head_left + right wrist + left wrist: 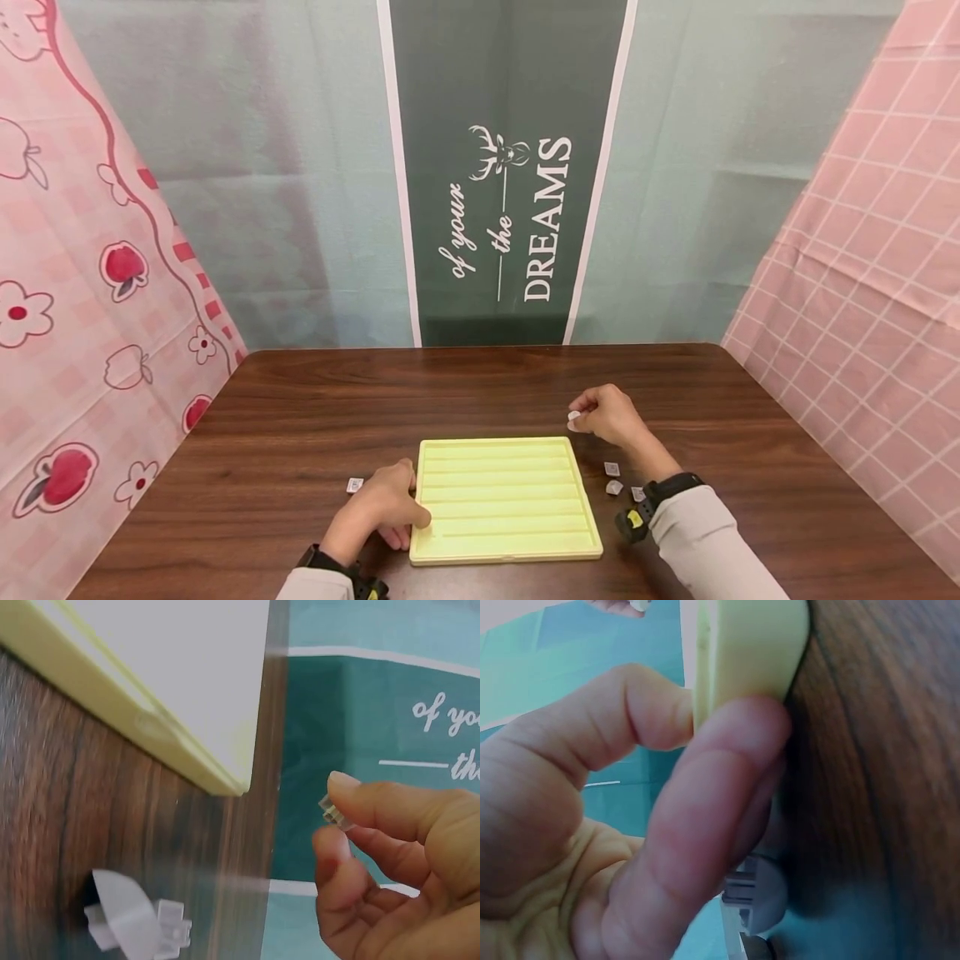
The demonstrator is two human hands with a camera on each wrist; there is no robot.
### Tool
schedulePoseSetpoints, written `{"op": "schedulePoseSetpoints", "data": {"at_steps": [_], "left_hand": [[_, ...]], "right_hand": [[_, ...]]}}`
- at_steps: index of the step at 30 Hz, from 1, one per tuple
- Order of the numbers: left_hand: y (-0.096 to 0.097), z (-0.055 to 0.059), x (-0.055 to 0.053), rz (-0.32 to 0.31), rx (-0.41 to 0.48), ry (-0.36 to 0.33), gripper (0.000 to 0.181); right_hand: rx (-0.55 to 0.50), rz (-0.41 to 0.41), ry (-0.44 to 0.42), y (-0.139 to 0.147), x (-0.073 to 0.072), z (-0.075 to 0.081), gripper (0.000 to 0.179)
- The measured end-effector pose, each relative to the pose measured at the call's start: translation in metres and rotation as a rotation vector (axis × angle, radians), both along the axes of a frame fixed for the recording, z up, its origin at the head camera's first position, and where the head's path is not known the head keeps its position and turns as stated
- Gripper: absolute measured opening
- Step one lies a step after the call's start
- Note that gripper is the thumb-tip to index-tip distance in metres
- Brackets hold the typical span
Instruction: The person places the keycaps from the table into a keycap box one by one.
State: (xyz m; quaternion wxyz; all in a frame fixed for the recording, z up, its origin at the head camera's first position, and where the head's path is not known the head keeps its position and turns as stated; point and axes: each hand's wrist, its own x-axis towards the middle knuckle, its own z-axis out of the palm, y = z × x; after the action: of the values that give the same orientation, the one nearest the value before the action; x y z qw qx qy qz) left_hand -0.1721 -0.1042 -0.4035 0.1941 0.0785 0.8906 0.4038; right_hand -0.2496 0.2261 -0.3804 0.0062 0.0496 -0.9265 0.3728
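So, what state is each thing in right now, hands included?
Yellow tray: flat on the table, ridged side up.
Left hand: gripping the tray's left edge.
Right hand: pinching a small piece.
Held piece: between the fingertips.
Pieces right of the tray: at least three, loose.
Piece left of the tray: loose.
Printed cloth: hanging, lettering sideways.

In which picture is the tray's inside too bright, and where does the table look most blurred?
Right wrist: inside the tray, it is washed out to near white; head: its ridges show clearly; left wrist: the table looks softest, with bluish sheen low down.
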Motion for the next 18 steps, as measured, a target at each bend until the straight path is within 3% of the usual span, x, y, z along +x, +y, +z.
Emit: {"op": "schedulePoseSetpoints", "data": {"at_steps": [9, 18], "left_hand": [[-0.002, -0.002, 0.000, 0.005, 0.005, 0.006, 0.032], [-0.002, -0.001, 0.000, -0.004, 0.009, 0.000, 0.032]], "right_hand": [[-0.162, 0.013, -0.010, -0.011, 0.004, -0.001, 0.014], [-0.168, -0.016, 0.025, -0.018, 0.006, -0.006, 0.016]]}}
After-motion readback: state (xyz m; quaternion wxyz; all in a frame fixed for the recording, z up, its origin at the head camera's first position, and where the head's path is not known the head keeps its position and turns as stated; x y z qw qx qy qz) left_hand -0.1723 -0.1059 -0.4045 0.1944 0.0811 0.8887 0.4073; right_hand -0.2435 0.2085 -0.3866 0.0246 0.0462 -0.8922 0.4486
